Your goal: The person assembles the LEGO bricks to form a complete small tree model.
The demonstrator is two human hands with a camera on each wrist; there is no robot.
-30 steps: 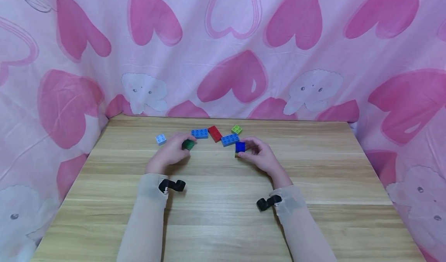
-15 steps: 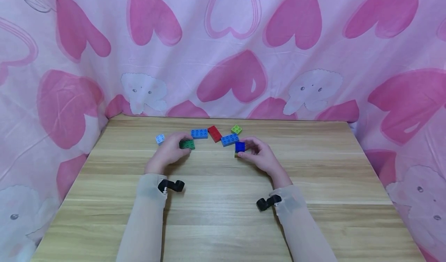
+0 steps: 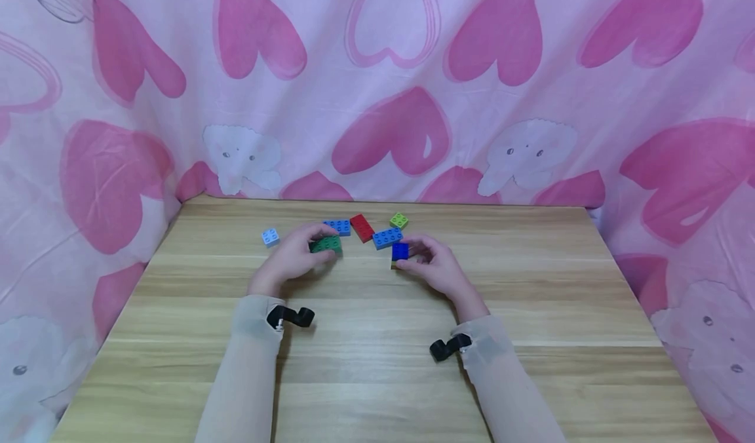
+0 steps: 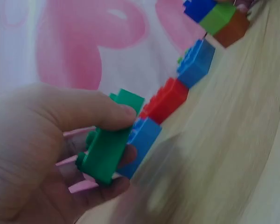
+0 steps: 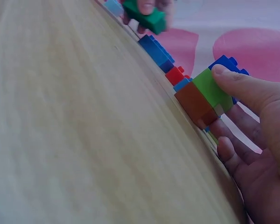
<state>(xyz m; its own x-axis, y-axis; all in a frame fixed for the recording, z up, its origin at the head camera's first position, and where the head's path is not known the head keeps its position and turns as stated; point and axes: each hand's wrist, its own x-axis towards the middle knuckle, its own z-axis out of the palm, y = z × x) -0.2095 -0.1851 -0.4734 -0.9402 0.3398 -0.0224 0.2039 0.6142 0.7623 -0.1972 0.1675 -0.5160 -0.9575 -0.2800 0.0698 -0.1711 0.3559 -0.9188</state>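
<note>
Now, in the head view, the green brick [image 3: 328, 245] near mid-frame has shifted right over the last half second and covers part of the left blue brick [image 3: 343, 226] behind it. The left hand [image 3: 293, 253] pinches it, studs up. The stack [image 3: 400, 251] gripped by the right hand [image 3: 438, 264] has slid slightly leftward, so the gap between the two pieces has narrowed. The red brick [image 3: 362, 227] above that gap has stayed on the desk [image 3: 377, 358].

The left wrist view has the green brick at lower left of centre, between thumb and fingers, apparently off the desk; the stack is at the upper right.

In the right wrist view, the stack shows at right of centre: brown block [image 5: 193, 102] lowest, then light green block [image 5: 208, 89], dark blue block [image 5: 224, 62] on top. For the work in hand, I judge both pieces secured and nearer each other, not joined.
</note>
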